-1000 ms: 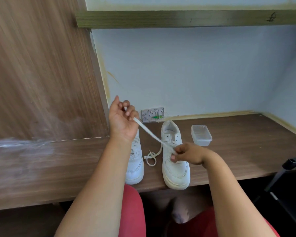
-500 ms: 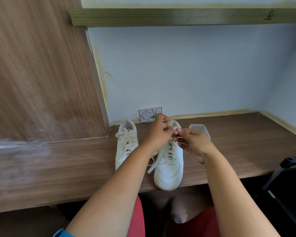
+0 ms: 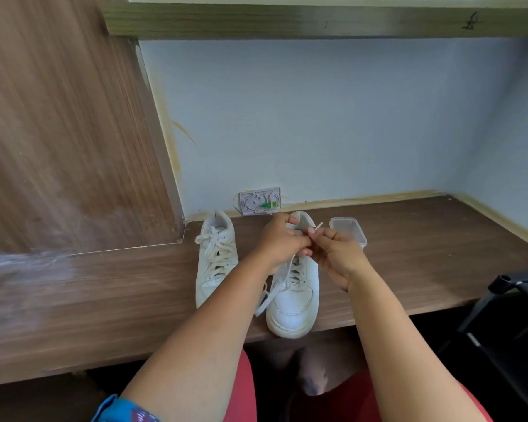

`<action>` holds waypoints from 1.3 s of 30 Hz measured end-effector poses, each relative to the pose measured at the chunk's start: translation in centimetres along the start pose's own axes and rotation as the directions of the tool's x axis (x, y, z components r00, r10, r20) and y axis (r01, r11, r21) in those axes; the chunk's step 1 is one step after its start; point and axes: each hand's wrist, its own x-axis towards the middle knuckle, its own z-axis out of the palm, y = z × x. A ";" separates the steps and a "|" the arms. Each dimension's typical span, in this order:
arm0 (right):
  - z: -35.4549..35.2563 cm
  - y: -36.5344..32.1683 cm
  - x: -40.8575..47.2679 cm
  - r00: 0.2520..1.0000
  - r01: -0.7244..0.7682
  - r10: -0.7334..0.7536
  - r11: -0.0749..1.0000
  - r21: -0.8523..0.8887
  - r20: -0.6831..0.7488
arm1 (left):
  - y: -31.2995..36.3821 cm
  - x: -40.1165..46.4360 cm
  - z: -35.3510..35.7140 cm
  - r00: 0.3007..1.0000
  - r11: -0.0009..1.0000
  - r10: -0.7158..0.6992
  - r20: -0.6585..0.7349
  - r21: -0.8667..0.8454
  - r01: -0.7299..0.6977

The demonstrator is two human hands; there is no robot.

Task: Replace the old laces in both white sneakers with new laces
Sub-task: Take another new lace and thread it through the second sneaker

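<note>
Both hands meet over the collar end of the right white low-top sneaker (image 3: 293,296), which stands toe toward the person at the front edge of the dark wood-grain desk (image 3: 424,269). Left hand (image 3: 279,242): fingers curled, pinching the flat white lace (image 3: 269,300) near its end. Right hand (image 3: 337,257): thumb and forefinger pinch the same lace just behind its stiff tan tip (image 3: 319,225), which pokes up and to the right, away from the shoe.

Key relation: the tip sits above and slightly right of the top eyelets, with its axis pointing away from them. The shoe's long axis runs desk-front to wall. The right hand owns the tip and is nearer the right-side eyelet row. My read: the tip needs turning down and inward before it can thread. Exact eyelet is hidden under the hands.

Slack trails down the shoe's left side to a loose end near the sole.

Left white sneaker (image 3: 215,257) stands just beside it, fully laced, untouched. Clear lidded plastic box (image 3: 349,231) is behind the right hand.
</note>
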 end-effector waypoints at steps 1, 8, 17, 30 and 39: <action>0.2 0.1 0.0 0.999 0.029 -0.029 0.999 -0.016 -0.029 | 0.0 0.0 0.0 1.000 1.000 -0.002 0.010 0.005 0.002; -2.1 0.1 1.1 0.966 -0.004 -0.177 0.722 -0.692 -0.189 | -0.3 1.9 -3.7 0.955 0.819 0.288 -0.068 0.535 -0.208; -1.7 2.4 2.3 0.934 0.072 -0.355 0.267 -0.961 -0.029 | -2.3 3.8 -2.0 0.934 0.288 0.306 0.187 0.916 -0.278; -1.7 3.7 2.5 0.929 0.049 -0.342 0.488 -0.872 -0.139 | -2.2 4.6 -3.0 0.994 0.702 -0.032 0.103 0.710 -0.051; -1.4 4.6 2.8 0.913 0.215 -0.403 0.353 -0.910 0.059 | -2.0 3.3 -3.6 0.989 0.759 -0.138 0.044 0.646 0.077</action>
